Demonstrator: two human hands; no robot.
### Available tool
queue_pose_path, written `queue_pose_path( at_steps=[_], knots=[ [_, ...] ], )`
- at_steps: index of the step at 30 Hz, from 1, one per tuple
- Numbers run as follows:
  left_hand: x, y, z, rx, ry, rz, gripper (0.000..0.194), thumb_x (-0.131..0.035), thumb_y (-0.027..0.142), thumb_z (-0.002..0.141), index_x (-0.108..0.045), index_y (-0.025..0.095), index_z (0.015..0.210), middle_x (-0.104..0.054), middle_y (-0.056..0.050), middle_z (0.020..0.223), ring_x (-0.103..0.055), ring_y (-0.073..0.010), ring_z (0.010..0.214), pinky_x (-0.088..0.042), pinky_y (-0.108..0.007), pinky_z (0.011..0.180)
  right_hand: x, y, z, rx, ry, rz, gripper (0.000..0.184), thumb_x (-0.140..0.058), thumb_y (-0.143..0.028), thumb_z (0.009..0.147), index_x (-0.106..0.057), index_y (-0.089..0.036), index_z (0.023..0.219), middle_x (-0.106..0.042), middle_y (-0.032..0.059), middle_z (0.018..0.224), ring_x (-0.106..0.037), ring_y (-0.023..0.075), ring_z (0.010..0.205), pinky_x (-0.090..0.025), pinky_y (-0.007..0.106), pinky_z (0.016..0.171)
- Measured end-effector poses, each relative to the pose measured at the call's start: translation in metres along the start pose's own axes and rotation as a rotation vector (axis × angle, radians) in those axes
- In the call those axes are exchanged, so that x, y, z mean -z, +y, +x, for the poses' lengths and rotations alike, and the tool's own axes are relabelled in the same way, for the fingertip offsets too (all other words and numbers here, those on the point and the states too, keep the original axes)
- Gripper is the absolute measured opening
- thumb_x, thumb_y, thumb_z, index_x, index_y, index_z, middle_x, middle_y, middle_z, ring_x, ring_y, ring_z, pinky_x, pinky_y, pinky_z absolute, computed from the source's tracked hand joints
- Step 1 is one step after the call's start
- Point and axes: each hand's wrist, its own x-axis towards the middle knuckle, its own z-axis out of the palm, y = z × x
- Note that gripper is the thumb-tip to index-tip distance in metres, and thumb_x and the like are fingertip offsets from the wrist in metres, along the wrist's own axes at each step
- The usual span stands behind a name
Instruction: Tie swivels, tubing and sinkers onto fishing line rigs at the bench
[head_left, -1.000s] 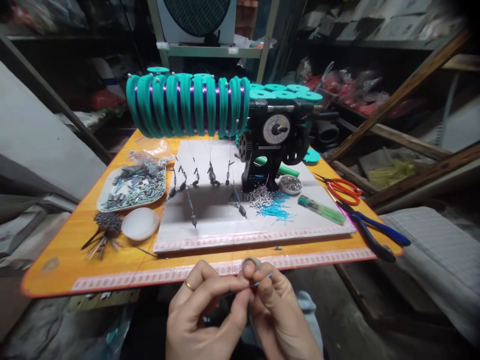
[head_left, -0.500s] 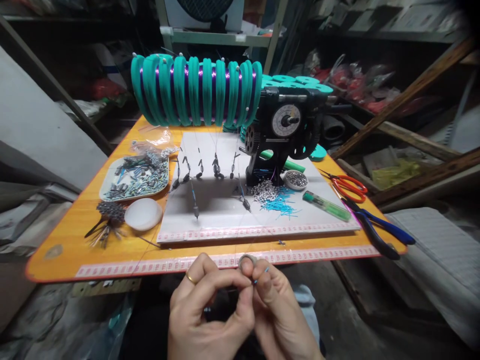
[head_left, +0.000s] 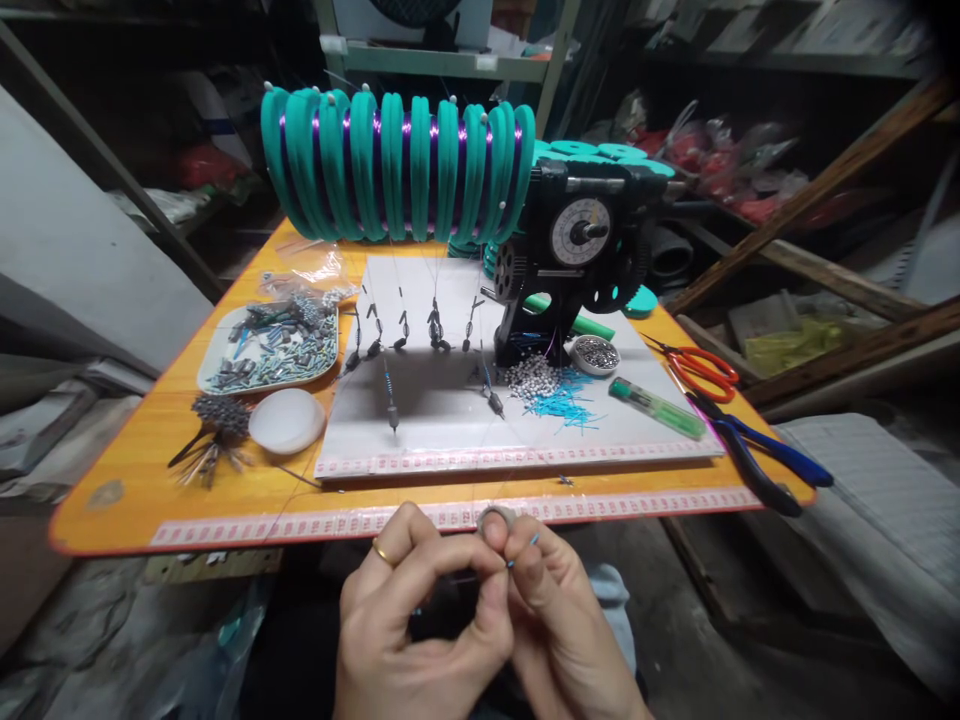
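My left hand (head_left: pixel 424 610), with a gold ring, pinches a fine fishing line between thumb and forefinger. Fingertip to fingertip with it, my right hand (head_left: pixel 559 610) is closed on a short thin blue tube (head_left: pixel 534 540), whose ends peek out between the fingers. A greyish cover (head_left: pixel 504 515) sits on one fingertip there. Both hands are just in front of the table edge. Fine lines hang from a row of teal foam spools (head_left: pixel 395 165) wound with purple line. Dark sinkers (head_left: pixel 392 417) hang on them over a white board (head_left: pixel 442 430).
A black winding machine (head_left: pixel 562 250) carries the spools. Beside it lie silvery beads (head_left: pixel 532 376), blue tube pieces (head_left: pixel 562 400) and a green tube case (head_left: pixel 656 408). Orange scissors (head_left: pixel 701 373) and blue pliers (head_left: pixel 772 450) lie right; a parts tray (head_left: pixel 206 372) and white bowl (head_left: pixel 287 420) left.
The view has shifted slightly, so the spools and machine appear a little higher and further right. My hands keep almost the same pinch, with the blue tube still between the fingers.
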Motion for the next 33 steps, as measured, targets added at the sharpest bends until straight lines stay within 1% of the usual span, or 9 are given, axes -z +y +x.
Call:
queue_pose_path(
  at_steps=[6, 11, 13, 16, 19, 23, 28, 31, 33],
  knots=[
    [0.004, -0.003, 0.001, -0.074, -0.030, 0.065, 0.021, -0.070, 0.002, 0.078, -0.070, 0.020, 0.089, -0.056, 0.003, 0.071, -0.054, -0.0094, 0.060, -0.049, -0.019, 0.053, 0.008, -0.002, 0.005, 0.059, -0.057, -0.084, 0.018, -0.089, -0.034, 0.071, -0.075, -0.022, 0.069, -0.067, -0.0011, 0.084, -0.060, 0.0111, 0.081, -0.049, 0.022, 0.082],
    [0.006, -0.011, -0.006, -0.200, 0.008, 0.063, 0.030, -0.072, 0.000, 0.082, -0.074, 0.019, 0.105, -0.053, 0.003, 0.080, -0.059, -0.0072, 0.064, -0.049, -0.017, 0.053, 0.015, -0.005, 0.009, 0.020, -0.074, -0.111, 0.016, -0.089, -0.032, 0.072, -0.077, -0.021, 0.072, -0.070, -0.0013, 0.087, -0.060, 0.0075, 0.075, -0.048, 0.017, 0.074],
    [0.009, -0.014, -0.006, -0.253, -0.007, 0.102, 0.034, -0.073, 0.000, 0.082, -0.074, 0.020, 0.109, -0.052, 0.003, 0.081, -0.059, -0.0079, 0.065, -0.049, -0.019, 0.054, 0.015, -0.006, 0.009, -0.007, -0.094, -0.112, 0.019, -0.089, -0.033, 0.071, -0.077, -0.019, 0.070, -0.070, -0.0004, 0.086, -0.060, 0.0079, 0.074, -0.048, 0.018, 0.072],
    [0.013, -0.017, -0.004, -0.301, -0.072, 0.153, 0.038, -0.077, 0.011, 0.081, -0.070, 0.018, 0.117, -0.053, 0.000, 0.088, -0.059, -0.0108, 0.072, -0.054, -0.021, 0.059, 0.015, -0.008, 0.008, -0.022, -0.121, -0.128, 0.018, -0.089, -0.032, 0.072, -0.077, -0.020, 0.068, -0.070, -0.0007, 0.076, -0.061, 0.0081, 0.071, -0.048, 0.018, 0.070],
    [0.016, -0.016, -0.003, -0.276, -0.082, 0.140, 0.031, -0.075, 0.006, 0.080, -0.066, 0.014, 0.109, -0.057, -0.002, 0.092, -0.061, -0.0123, 0.079, -0.056, -0.020, 0.064, 0.016, -0.008, 0.007, 0.021, -0.110, -0.165, 0.014, -0.088, -0.030, 0.073, -0.078, -0.022, 0.072, -0.072, -0.0014, 0.078, -0.063, 0.0069, 0.070, -0.049, 0.016, 0.068],
    [0.015, -0.012, -0.006, -0.243, -0.053, 0.080, 0.026, -0.064, -0.008, 0.077, -0.062, 0.016, 0.087, -0.057, 0.001, 0.081, -0.060, -0.0095, 0.072, -0.054, -0.018, 0.061, 0.016, -0.006, 0.008, 0.076, -0.132, -0.190, 0.010, -0.086, -0.028, 0.076, -0.078, -0.022, 0.073, -0.073, -0.0018, 0.082, -0.065, 0.0053, 0.072, -0.050, 0.013, 0.069],
    [0.013, -0.015, -0.008, -0.232, -0.037, 0.025, 0.028, -0.066, -0.008, 0.078, -0.065, 0.016, 0.093, -0.060, 0.000, 0.083, -0.063, -0.0105, 0.073, -0.056, -0.018, 0.062, 0.012, -0.002, 0.008, 0.131, -0.161, -0.189, 0.009, -0.087, -0.026, 0.075, -0.079, -0.023, 0.072, -0.074, -0.0023, 0.081, -0.066, 0.0060, 0.076, -0.051, 0.013, 0.073],
    [0.013, -0.018, -0.010, -0.183, -0.055, -0.002, 0.026, -0.063, 0.000, 0.081, -0.062, 0.017, 0.100, -0.060, -0.003, 0.088, -0.065, -0.0137, 0.075, -0.057, -0.020, 0.057, 0.013, -0.001, 0.007, 0.111, -0.171, -0.190, 0.008, -0.087, -0.025, 0.075, -0.079, -0.024, 0.073, -0.074, -0.0023, 0.083, -0.067, 0.0058, 0.075, -0.051, 0.014, 0.072],
    [0.011, -0.019, -0.011, -0.161, -0.064, -0.001, 0.024, -0.059, 0.001, 0.081, -0.061, 0.019, 0.097, -0.060, -0.002, 0.087, -0.065, -0.0140, 0.073, -0.057, -0.022, 0.057, 0.015, -0.001, 0.006, 0.101, -0.175, -0.192, 0.008, -0.087, -0.024, 0.075, -0.079, -0.024, 0.075, -0.075, -0.0022, 0.084, -0.067, 0.0055, 0.073, -0.052, 0.014, 0.073]
  ],
)
